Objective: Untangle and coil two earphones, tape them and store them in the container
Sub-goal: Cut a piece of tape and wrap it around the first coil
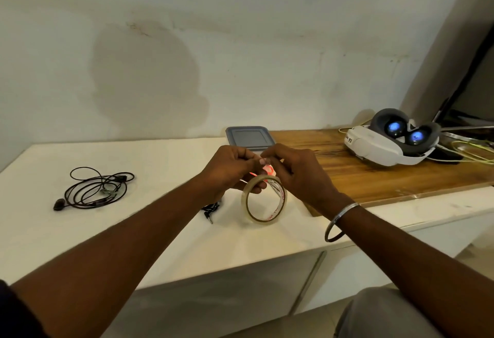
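Above white counter (165,230): tape roll (279,202)
Left hand (230,169): gripping roll
Right hand (296,169): pinching roll's top
Counter left: coiled black earphones (107,192)

A free way lay over the white counter (165,158) between the coiled earphone (96,189) and the tape roll (244,200). The headset (385,148) blocked the right end, the container (250,138) the back.

A white headset (374,148) near the far right corner of the tabletop (160,156) carries dark handwritten marks on the left end of its side band. The last two characters look like "33", though the first of them may be a "T"; the marks before them are too small to read. The tape roll (263,198) has red print round the inside of its core, too blurred to read.
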